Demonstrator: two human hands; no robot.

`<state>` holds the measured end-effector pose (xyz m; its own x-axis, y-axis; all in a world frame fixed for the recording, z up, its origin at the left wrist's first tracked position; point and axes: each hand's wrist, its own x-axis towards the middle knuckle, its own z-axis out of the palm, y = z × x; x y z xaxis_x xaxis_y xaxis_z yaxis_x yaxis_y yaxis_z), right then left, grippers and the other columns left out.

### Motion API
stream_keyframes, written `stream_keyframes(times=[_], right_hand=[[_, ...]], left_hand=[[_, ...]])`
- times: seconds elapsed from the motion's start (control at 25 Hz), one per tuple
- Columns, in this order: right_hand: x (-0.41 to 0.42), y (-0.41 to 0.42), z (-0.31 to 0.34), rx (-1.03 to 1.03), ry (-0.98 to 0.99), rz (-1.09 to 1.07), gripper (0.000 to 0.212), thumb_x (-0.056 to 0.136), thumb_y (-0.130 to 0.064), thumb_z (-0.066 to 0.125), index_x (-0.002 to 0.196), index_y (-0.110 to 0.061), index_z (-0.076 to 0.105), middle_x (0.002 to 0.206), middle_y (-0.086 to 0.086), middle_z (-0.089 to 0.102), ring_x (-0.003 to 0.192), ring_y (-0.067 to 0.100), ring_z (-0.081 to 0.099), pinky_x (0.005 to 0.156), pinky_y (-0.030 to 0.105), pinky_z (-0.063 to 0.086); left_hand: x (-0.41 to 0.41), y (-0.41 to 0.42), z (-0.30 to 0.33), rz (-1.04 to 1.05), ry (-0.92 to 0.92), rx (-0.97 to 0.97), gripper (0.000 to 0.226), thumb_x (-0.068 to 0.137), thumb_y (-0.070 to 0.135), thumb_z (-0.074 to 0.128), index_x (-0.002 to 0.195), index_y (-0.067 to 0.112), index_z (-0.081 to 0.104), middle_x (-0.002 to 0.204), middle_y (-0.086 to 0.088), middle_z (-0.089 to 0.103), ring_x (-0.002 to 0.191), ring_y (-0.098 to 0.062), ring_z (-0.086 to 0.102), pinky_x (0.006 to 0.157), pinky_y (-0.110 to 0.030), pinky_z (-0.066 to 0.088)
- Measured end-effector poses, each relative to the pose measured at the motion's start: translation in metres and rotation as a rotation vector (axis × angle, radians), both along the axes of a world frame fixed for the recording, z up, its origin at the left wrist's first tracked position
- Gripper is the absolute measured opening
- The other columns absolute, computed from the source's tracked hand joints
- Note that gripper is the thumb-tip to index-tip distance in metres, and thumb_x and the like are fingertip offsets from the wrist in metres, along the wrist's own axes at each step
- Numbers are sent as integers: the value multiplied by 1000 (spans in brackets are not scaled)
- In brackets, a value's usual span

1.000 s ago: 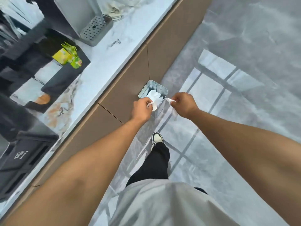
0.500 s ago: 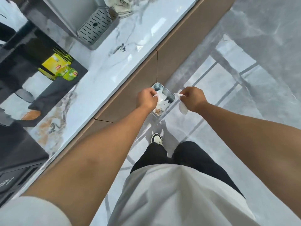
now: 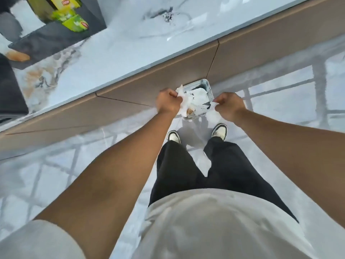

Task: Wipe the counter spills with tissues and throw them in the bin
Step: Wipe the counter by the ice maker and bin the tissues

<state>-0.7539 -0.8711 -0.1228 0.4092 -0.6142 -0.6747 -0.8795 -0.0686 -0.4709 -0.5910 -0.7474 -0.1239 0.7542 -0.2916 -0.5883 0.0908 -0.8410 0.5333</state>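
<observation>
1. Standing over the bin (image 3: 208, 85), head view: left hand (image 3: 167, 103) grip closed on a crumpled tissue (image 3: 183, 101) above the bin's opening, so a release should drop it in.
2. Right hand (image 3: 229, 107) grip pinches a second tissue (image 3: 212, 114) at the rim's right edge, partly outside.
3. Bin sits on the floor against the cabinet (image 3: 141, 90); tabletop (image 3: 119, 53) shows dark specks (image 3: 168, 16), apparently unwiped.

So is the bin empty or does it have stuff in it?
It has stuff in it. The open metal bin on the floor shows crumpled white tissues inside. How deep they go is hidden.
</observation>
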Motion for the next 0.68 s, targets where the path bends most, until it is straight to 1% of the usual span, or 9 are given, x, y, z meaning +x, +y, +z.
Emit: stream_keyframes(times=[0.08,0.12,0.16,0.32,0.44,0.56,0.68], right_hand=[[0,-13,-20,10,25,67,23,82,-6,58,95,-19,71,95,-1,67,90,20,60,72,21,42],[2,-18,-30,12,33,95,21,81,-7,58,93,-21,71,92,-2,66,89,19,60,72,21,41],[7,-23,-43,15,45,123,21,81,-8,59,91,-22,70,91,-2,65,88,18,59,72,21,41],[18,-39,-101,-5,98,169,21,80,-13,62,99,-21,69,91,-6,61,87,14,54,75,19,37],[24,-39,-145,21,83,176,16,80,-17,63,95,-22,67,90,-6,63,88,15,55,75,21,39],[28,-35,-186,37,64,202,9,82,-20,64,90,-21,63,89,-4,64,86,17,57,73,23,39],[28,-33,-221,14,33,190,12,85,-18,64,97,-17,63,91,-1,63,84,19,58,73,23,39]], left_hand=[[-5,2,-22,113,51,1,21,77,7,74,68,19,59,91,-11,76,86,-32,74,80,-39,62],[-6,4,-31,156,69,0,22,76,8,73,66,20,58,88,-11,75,84,-33,75,79,-44,63],[-7,5,-44,181,78,6,22,76,10,73,65,22,57,84,-9,75,83,-33,75,78,-46,63],[-16,9,-100,166,152,16,19,79,18,72,69,27,58,76,2,71,85,-29,73,79,-46,62],[-19,10,-141,147,175,-6,19,81,19,72,72,29,59,73,12,66,86,-26,72,80,-46,62],[-22,5,-177,126,192,4,12,83,16,70,78,25,63,74,10,67,87,-27,71,83,-43,61],[-20,-2,-211,114,219,22,9,85,10,67,84,19,66,81,3,69,88,-29,71,82,-45,61]])
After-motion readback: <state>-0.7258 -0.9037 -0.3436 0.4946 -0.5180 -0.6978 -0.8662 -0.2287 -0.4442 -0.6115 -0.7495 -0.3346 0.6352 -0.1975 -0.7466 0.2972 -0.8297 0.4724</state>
